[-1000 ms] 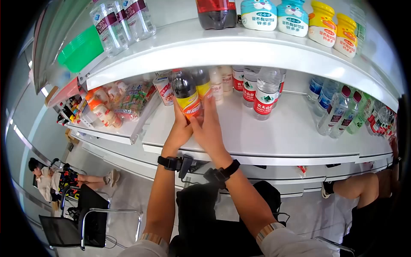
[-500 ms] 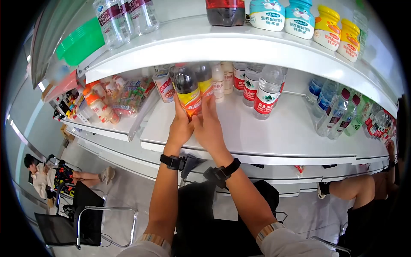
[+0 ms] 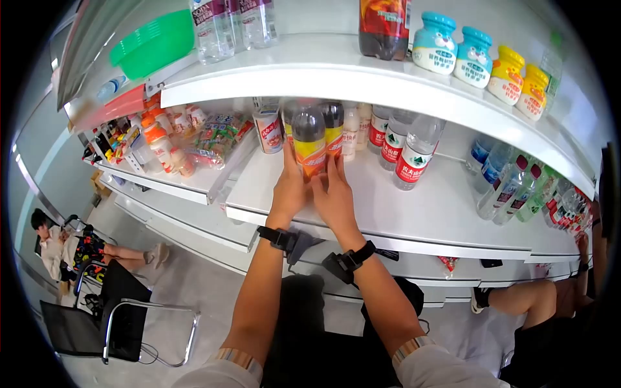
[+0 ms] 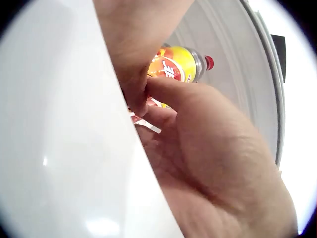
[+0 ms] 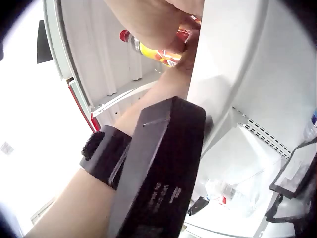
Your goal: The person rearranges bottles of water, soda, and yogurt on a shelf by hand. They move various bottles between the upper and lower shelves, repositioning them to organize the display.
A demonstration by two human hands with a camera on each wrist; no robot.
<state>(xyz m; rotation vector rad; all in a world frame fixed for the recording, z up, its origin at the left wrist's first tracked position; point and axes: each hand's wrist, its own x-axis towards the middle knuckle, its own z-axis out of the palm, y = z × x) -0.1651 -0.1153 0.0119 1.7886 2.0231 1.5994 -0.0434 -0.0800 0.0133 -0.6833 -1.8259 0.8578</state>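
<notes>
A dark soda bottle with a yellow-orange label stands upright at the front of a small group on the middle shelf. My left hand holds its left side and my right hand its right, low down, thumbs close together in front. Another dark bottle with a similar label is right behind it, by my right fingertips; part of one more shows behind on the left. The left wrist view shows a red-capped bottle beyond my thumb; the right wrist view shows a similar bottle partly behind the hands.
The upper shelf edge overhangs the bottles. A red-and-white cup stands left of them; pale bottles and red-labelled water bottles stand right. Chairs and a seated person are at lower left.
The head view has shifted, so the shelves sit farther right. Both hands and the front bottle have moved slightly right against the neighbours, and part of another bottle now shows behind on the left.
</notes>
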